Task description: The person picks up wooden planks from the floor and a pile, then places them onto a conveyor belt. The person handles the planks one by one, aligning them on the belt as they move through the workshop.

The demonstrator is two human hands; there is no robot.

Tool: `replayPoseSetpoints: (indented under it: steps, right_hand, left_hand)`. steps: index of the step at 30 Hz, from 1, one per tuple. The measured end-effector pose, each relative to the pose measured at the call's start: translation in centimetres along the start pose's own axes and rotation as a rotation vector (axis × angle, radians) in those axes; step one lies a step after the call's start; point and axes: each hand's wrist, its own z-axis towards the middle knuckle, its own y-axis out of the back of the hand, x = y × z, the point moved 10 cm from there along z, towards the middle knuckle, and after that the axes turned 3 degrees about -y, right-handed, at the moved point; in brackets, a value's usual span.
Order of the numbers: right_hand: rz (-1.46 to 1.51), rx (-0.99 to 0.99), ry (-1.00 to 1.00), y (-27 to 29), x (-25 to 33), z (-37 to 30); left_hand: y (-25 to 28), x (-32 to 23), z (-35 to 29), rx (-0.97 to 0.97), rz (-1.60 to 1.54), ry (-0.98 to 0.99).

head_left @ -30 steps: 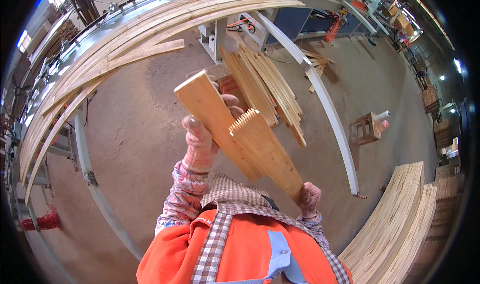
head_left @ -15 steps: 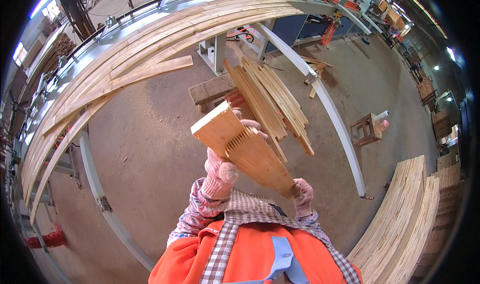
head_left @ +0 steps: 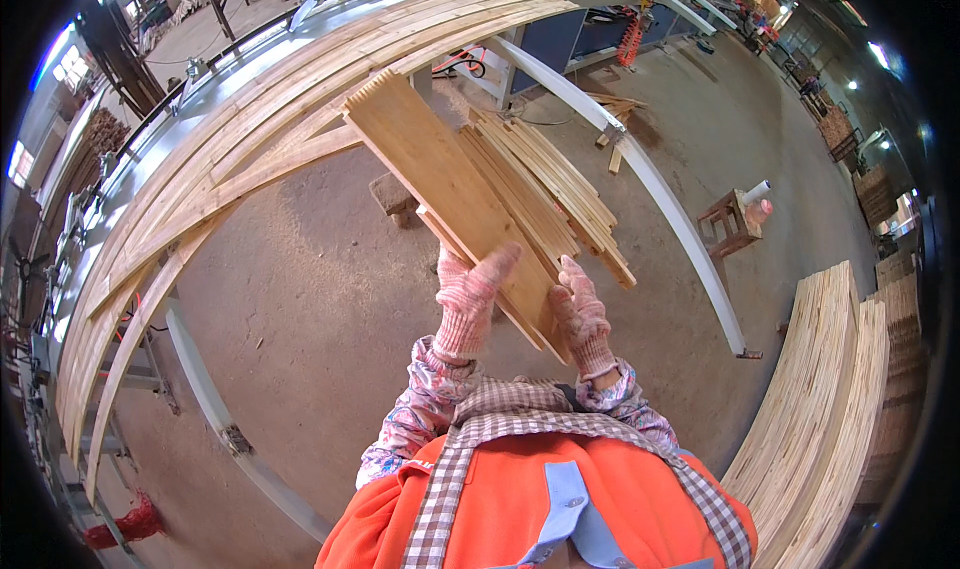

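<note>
Before me a wide, light-brown wooden board (head_left: 440, 164) slants from upper left down toward my chest. Along its lower left side shows the edge of another board, so I seem to have more than one stacked. My left hand (head_left: 472, 287), in a pink knit glove, grips the left edge with the thumb on top and the fingers mostly hidden. On the opposite edge, nearer the close end, my right hand (head_left: 583, 314) presses in a matching glove, slightly smeared. Toothed finger-joint cuts mark the far end.
Long joined strips (head_left: 270, 94) lie along the metal machine table at the far left. A pile of narrow boards (head_left: 560, 189) lies beyond my hands. White rails (head_left: 655, 209) slope down on both sides. At right are a small wooden stool (head_left: 728, 224) and stacked planks (head_left: 810, 399).
The boards have swung away from me and now show a broad flat face. My right hand has come up along the edge; my left thumb now lies on top.
</note>
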Motion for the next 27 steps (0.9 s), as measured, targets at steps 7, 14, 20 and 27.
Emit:
replayPoseSetpoints:
  steps: [7, 14, 20, 27]
  right_hand:
    - [0.302, 0.657, -0.508, -4.3, -1.3, -3.5]
    - [1.527, 0.471, -0.626, -10.2, 5.3, -1.9]
    - [1.17, 0.213, -0.72, -6.7, 1.6, 7.6]
    - [-0.065, 0.516, -0.433, -5.2, -12.7, 25.7]
  left_hand:
    - [5.0, -2.1, 2.0, -0.144, -0.193, -0.394]
    - [-0.6, -1.1, -2.2, -0.07, -0.151, -0.424]
    - [5.5, 13.9, -4.3, -0.133, 0.287, 0.15]
    - [5.4, 22.1, -6.7, 0.311, 0.851, 0.842]
